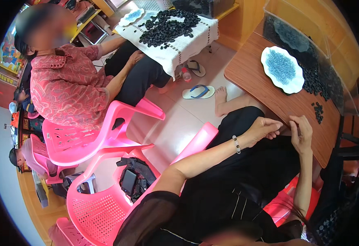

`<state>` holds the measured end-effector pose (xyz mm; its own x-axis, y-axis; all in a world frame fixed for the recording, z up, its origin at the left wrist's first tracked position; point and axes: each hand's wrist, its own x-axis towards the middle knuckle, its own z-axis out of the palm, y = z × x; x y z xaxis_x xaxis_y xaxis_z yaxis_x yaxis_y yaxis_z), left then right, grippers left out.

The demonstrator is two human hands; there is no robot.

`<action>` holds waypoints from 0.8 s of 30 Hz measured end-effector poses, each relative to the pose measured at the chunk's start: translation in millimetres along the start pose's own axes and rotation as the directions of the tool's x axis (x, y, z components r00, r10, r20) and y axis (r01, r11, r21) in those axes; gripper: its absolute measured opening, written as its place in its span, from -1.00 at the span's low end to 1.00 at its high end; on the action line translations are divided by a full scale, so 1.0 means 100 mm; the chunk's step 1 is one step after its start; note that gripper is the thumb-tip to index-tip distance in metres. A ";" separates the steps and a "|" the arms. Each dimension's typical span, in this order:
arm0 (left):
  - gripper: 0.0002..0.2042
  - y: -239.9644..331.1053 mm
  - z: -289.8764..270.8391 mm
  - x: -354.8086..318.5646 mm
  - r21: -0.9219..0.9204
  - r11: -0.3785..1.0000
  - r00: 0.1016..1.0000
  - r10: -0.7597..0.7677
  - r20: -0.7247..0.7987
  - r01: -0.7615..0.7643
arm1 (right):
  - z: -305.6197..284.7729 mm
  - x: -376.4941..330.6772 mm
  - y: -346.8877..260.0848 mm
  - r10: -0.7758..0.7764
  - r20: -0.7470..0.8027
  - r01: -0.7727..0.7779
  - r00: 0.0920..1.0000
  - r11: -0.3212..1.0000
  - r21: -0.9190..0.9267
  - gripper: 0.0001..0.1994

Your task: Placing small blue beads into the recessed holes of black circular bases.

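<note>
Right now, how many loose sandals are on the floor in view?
2 visible: a blue-strapped sandal beside a bare foot, and a dark-strapped sandal farther off, near the white cloth. Others may be hidden.

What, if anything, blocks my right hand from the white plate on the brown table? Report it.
Nothing visible does: only tabletop lies between the right hand and the white plate. The black pieces sit to the right of that path.

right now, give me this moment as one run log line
left hand: fingers curled, contents unclear | right hand: near brown table edge, contents unclear | tabletop: white dish, blue bits, black pieces
</note>
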<state>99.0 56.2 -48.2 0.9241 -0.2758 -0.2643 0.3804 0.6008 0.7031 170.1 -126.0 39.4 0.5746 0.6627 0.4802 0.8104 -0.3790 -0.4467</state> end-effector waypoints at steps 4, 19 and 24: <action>-0.72 -0.02 0.05 0.05 -0.021 1.000 1.000 0.024 0.003 -0.024 | -0.02 -0.03 -0.03 0.022 -0.011 -0.022 1.000 1.000 -0.009 -0.85; -0.62 0.05 0.11 0.02 0.037 0.999 0.999 -0.038 0.013 0.038 | -0.17 0.18 0.23 0.230 -0.054 -0.232 0.972 0.973 -0.021 -0.88; -0.63 0.01 0.15 0.00 0.078 0.994 0.996 -0.083 0.015 0.082 | -0.25 0.49 0.60 0.265 -0.068 -0.271 0.962 0.955 -0.123 -0.86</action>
<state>99.1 45.4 -37.2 0.8886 -0.3363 -0.3119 0.4508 0.5156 0.7286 250.1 -132.1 54.9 0.7750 0.4933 0.3949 0.6317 -0.6212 -0.4637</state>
